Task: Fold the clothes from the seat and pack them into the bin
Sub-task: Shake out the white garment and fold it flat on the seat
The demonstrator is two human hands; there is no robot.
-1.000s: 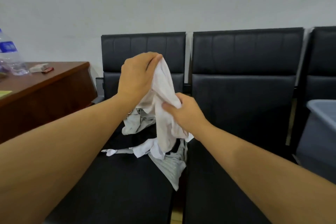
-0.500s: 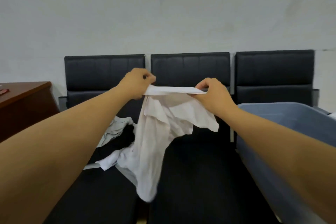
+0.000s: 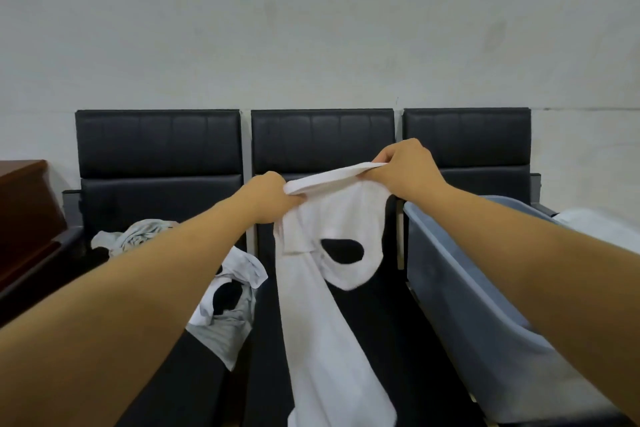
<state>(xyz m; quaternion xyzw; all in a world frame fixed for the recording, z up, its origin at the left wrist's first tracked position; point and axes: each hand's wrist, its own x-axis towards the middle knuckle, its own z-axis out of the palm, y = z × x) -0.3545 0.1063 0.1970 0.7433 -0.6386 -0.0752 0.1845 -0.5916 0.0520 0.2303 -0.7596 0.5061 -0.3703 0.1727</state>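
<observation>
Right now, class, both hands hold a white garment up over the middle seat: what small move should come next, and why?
Probably lower it flat onto the middle seat for folding. The left hand and right hand pinch the white garment by its top edge; it hangs unfolded, and the grey bin waits alongside.

An office or waiting area: three linked black padded seats [image 3: 322, 146] line a bare grey-white wall [image 3: 311, 28]. A dark wooden desk [image 3: 24, 204] stands at the row's left end.
</observation>
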